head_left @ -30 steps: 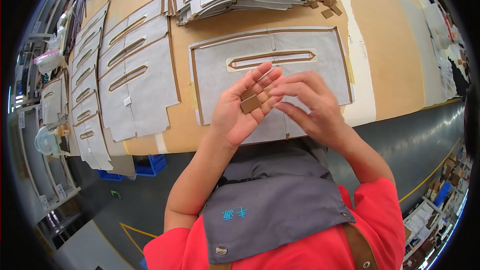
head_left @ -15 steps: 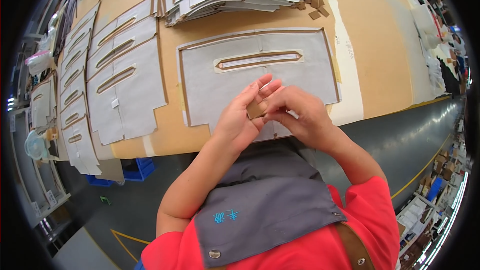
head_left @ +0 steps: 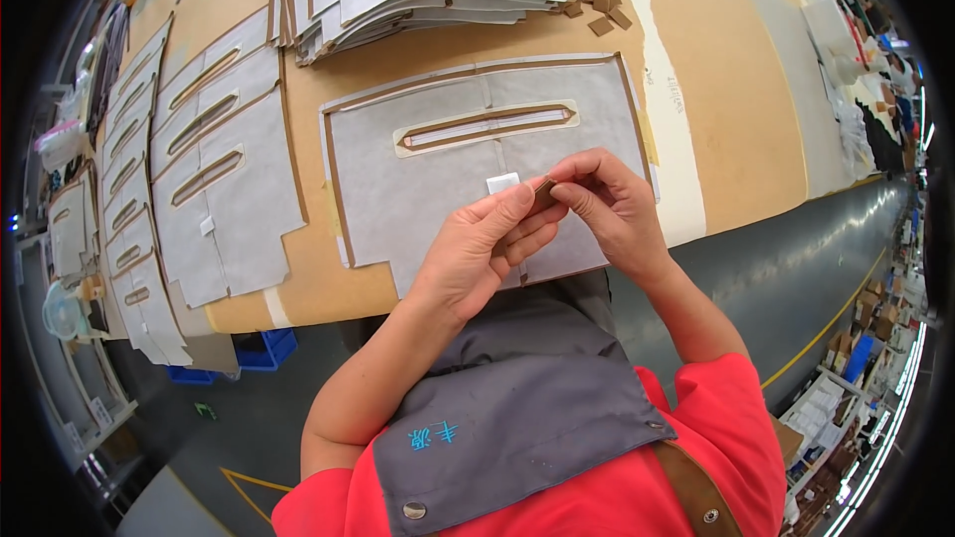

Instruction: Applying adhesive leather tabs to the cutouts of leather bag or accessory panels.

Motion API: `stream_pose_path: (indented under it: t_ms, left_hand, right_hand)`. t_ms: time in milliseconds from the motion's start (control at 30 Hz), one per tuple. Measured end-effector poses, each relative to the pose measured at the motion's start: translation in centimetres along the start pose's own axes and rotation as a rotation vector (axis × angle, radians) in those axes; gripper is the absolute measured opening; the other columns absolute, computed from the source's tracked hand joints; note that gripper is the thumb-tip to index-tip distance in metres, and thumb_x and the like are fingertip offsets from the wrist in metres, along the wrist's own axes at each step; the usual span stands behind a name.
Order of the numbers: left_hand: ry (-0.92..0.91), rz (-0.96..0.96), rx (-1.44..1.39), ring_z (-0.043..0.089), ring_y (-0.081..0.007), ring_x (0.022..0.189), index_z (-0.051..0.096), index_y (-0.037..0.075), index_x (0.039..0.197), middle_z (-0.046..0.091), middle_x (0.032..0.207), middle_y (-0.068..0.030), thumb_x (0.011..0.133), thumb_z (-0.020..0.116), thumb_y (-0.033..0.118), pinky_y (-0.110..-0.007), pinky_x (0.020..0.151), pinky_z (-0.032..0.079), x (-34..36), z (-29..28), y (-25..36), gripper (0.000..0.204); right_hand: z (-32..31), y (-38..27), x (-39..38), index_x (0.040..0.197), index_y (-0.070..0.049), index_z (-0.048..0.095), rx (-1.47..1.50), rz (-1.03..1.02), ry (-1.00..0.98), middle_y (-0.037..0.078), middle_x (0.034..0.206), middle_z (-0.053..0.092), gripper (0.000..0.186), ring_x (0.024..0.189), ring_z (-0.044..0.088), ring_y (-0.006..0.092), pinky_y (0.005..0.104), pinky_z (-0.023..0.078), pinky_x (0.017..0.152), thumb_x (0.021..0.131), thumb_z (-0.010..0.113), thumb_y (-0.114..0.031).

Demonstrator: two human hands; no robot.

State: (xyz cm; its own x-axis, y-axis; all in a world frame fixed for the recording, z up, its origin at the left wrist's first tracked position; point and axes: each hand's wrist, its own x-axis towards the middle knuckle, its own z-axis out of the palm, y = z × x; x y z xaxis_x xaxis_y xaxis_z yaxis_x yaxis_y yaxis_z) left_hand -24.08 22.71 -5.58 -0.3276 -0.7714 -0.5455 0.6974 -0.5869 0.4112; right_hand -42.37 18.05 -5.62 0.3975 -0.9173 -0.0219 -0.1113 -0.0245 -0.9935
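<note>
A grey fabric panel [head_left: 398,209] lies in front of me, with brown-edged borders and a long brown-framed slot [head_left: 484,126]. A small white square [head_left: 502,182] sits on it just behind my fingers. My left hand [head_left: 477,249] is closed round small brown pieces, partly hidden by its fingers. My right hand [head_left: 607,209] pinches a brown square [head_left: 543,194] at the left fingertips, so both hands touch it.
Stacked grey panels [head_left: 418,15] lie at the back, beside scattered brown squares [head_left: 607,2]. Overlapping slotted panels [head_left: 229,229] cover the table's left part. Blue bins [head_left: 263,353] stand below the near edge. Shelving with goods [head_left: 846,378] is at lower right.
My left hand's fingers have curled over the brown pieces, and my right fingers have come to pinch one, rising slightly since half a second ago. The white square on the panel has come into sight.
</note>
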Motion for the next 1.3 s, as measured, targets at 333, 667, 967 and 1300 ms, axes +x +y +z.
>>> stream_pose_path:
  t_ms: [333,667,967,1300]
  left_hand:
    - [0.045,-0.068,-0.071,0.065,-0.0248,0.115,0.060,0.001,0.128,0.067,0.120,-0.0124,0.099,0.060,0.021,-0.034,0.095,0.056,-1.3,-2.5,0.2,0.035]
    - [0.088,0.032,0.001,0.070,-0.0176,0.099,0.060,0.002,0.123,0.069,0.115,-0.0105,0.099,0.063,0.024,-0.026,0.082,0.062,-1.1,-0.6,-1.1,0.033]
    - [0.076,0.164,0.166,0.069,-0.0120,0.092,0.065,0.002,0.119,0.071,0.104,-0.0043,0.099,0.062,0.026,-0.024,0.081,0.061,-0.3,-1.1,-1.5,0.031]
    - [0.113,0.253,0.225,0.071,-0.0147,0.091,0.065,-0.001,0.122,0.072,0.104,-0.0072,0.097,0.065,0.019,-0.027,0.081,0.061,-0.6,-0.7,-1.9,0.032]
  right_hand:
    - [1.4,-0.1,-0.1,0.112,-0.004,0.068,0.003,-0.089,-0.090,0.008,0.101,0.066,0.020,0.092,0.064,0.0147,0.0280,0.052,0.084,0.094,0.061,0.002]
    - [0.5,-0.2,-1.4,0.114,-0.005,0.069,-0.619,-0.747,0.095,0.008,0.105,0.066,0.029,0.092,0.065,0.0233,0.0338,0.055,0.077,0.085,0.071,-0.003]
    - [0.5,-0.4,-2.0,0.115,-0.005,0.068,-0.573,-0.513,0.007,0.008,0.103,0.068,0.031,0.089,0.069,0.0236,0.0315,0.057,0.074,0.085,0.074,-0.008]
    - [0.6,-2.1,-2.7,0.112,-0.004,0.072,-0.344,-0.322,0.039,0.009,0.102,0.069,0.022,0.088,0.070,0.0219,0.0298,0.057,0.076,0.091,0.071,-0.011]
